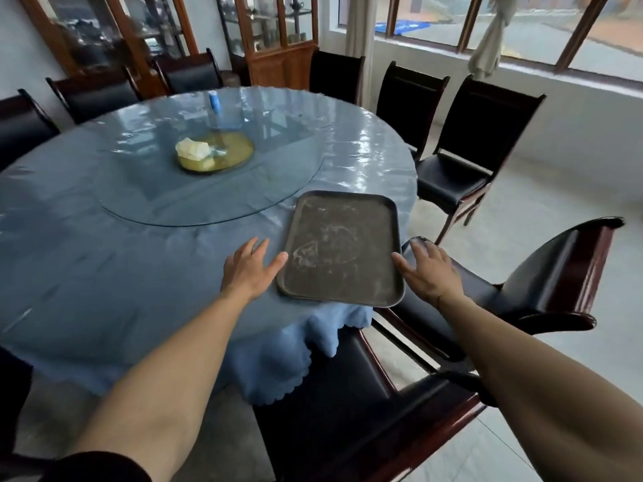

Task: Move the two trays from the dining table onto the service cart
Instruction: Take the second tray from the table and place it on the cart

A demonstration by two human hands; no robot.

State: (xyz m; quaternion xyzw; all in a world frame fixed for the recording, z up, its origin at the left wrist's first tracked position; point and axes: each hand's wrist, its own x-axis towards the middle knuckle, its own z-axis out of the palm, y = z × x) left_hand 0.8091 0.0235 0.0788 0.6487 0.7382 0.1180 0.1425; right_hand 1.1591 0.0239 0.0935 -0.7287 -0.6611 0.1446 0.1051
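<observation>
Fingers on both hands are spread and fairly straight, nothing gripped yet. Left hand [251, 269] sits at the tray's [342, 248] 9 o'clock edge, thumb touching the rim; right hand [427, 269] is at 3 o'clock. The tray lies at the table's [104, 266] 4 o'clock edge, near corner overhanging, so I'd guess an uneven lift tips it onto the chair [382, 394]. Can't see the cart.

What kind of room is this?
Likely a restaurant's private dining room: large round table under a blue cloth, glass turntable at its centre, dark padded chairs around it, wooden display cabinets behind.
</observation>
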